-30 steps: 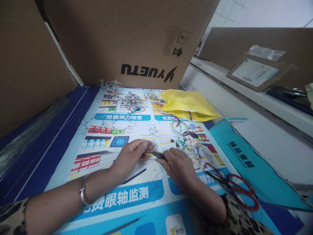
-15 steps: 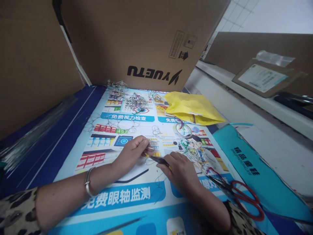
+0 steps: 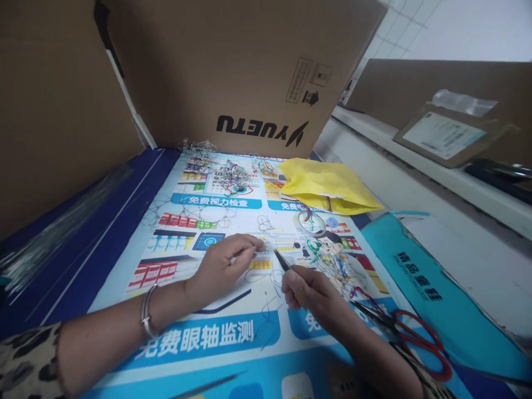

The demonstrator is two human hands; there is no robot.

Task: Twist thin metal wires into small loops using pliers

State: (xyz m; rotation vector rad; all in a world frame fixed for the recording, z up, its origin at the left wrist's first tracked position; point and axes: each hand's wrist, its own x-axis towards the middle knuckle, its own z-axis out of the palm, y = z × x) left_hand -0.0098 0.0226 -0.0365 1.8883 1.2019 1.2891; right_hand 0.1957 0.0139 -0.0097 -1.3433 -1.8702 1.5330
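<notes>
My left hand [image 3: 226,265], with a metal bangle [image 3: 147,313] at its wrist, is closed above the printed sheet [image 3: 266,293], thumb bent towards the curled fingers. What it pinches, if anything, is too small to make out. Wrapped in my right hand [image 3: 310,288] is what looks like needle-nose pliers [image 3: 281,259]. Their dark, narrow tip points up and left, a short way from my left fingertips, and the grip hides their handles. Thin loose wires [image 3: 272,277] lie on the sheet between and below the hands.
Red-handled scissors [image 3: 419,338] lie right of my right forearm. Behind are a tape roll [image 3: 311,223], a yellow bag [image 3: 332,183] and tangled wire [image 3: 233,173]. Cardboard [image 3: 249,66] walls the back and left. A bundle of straight wires [image 3: 54,227] lies left; a teal box panel [image 3: 432,288], right.
The pliers' tip has come away from my left fingertips and now points more upward. My right hand has turned and shifted slightly right; my left fingers have moved a little to the right.
</notes>
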